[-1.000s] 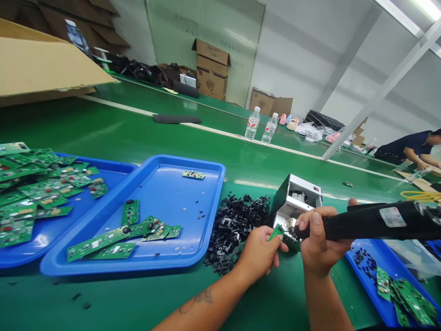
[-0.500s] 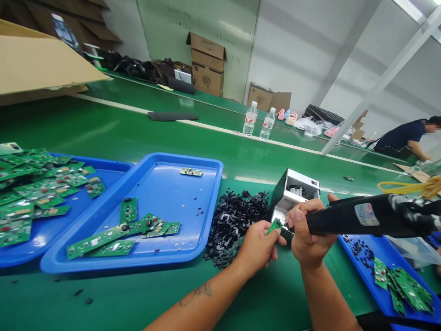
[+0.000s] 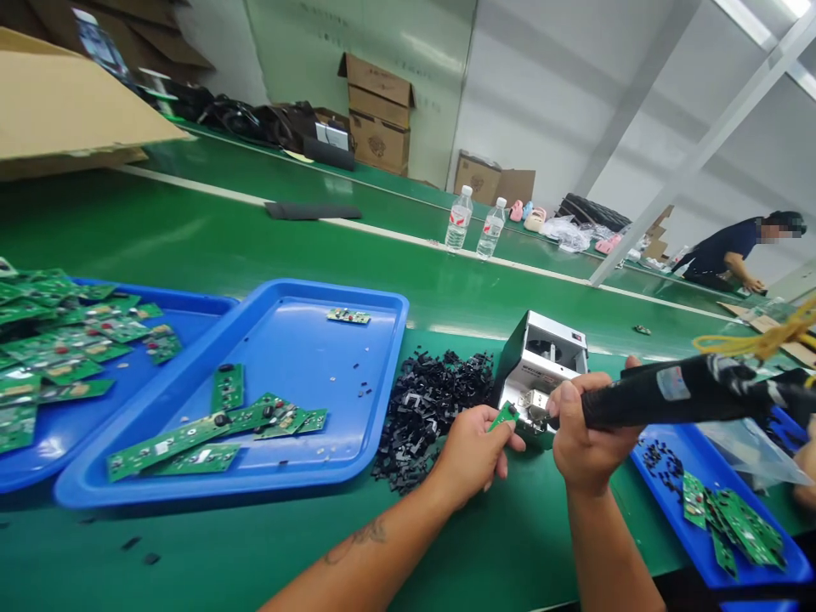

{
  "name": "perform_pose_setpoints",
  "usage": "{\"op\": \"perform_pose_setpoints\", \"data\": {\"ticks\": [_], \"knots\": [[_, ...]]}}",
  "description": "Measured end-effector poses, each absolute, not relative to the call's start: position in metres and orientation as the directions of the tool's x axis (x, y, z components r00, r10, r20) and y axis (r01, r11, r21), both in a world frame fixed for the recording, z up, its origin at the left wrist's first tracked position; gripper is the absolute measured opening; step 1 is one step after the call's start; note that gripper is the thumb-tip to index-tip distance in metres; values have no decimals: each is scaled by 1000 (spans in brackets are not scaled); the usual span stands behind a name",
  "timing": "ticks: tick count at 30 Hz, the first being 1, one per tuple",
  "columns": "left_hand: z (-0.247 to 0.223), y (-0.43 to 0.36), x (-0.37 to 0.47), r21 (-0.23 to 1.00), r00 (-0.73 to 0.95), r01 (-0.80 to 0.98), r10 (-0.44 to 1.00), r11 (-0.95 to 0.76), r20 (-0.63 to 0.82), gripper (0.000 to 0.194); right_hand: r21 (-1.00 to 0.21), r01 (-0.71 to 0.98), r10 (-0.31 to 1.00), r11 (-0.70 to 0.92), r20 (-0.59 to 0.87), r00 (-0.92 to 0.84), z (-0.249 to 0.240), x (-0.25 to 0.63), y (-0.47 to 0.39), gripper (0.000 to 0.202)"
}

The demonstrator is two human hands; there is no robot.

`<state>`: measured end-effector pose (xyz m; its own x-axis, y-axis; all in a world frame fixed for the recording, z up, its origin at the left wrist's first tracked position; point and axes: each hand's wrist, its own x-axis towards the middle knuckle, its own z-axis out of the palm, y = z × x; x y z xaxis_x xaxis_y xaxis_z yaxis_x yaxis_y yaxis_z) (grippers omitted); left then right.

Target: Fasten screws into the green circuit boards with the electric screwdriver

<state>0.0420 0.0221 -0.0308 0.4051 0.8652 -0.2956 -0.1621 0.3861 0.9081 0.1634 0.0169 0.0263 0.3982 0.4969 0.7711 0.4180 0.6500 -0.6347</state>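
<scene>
The left hand (image 3: 475,450) had its fingers closed on a small circuit board (image 3: 505,415), which lay at the fingertips. To its right, the right hand (image 3: 592,433) was clamped around a black handheld tool (image 3: 656,395). The 2 hands stood near each other, apart. Just beyond them was a white machine (image 3: 541,357); left of the left hand lay a heap of black parts (image 3: 427,408), then 2 blue trays with boards.

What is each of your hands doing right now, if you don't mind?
Left hand: closed, holding a small green circuit board.
Right hand: closed around a black tool.
</scene>
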Motion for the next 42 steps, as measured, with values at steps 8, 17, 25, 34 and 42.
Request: {"op": "perform_pose_setpoints", "data": {"ticks": [8,17,25,34,42], "knots": [[-31,24,41,909,418,-163,861,384,-288,19,-639,274,469,719,737,488,54,144,16,71],[-27,22,40,902,431,-164,852,398,-298,20,-618,289,469,732,763,444,51,130,31,59],[-27,21,40,894,429,-180,851,409,-303,20,-648,289,506,705,745,434,45,131,34,66],[-20,22,39,899,426,-164,851,406,-307,13,-689,222,612,690,719,329,43,132,37,64],[-24,22,40,899,421,-170,855,403,-304,19,-738,193,671,647,671,316,41,131,42,60]]}}
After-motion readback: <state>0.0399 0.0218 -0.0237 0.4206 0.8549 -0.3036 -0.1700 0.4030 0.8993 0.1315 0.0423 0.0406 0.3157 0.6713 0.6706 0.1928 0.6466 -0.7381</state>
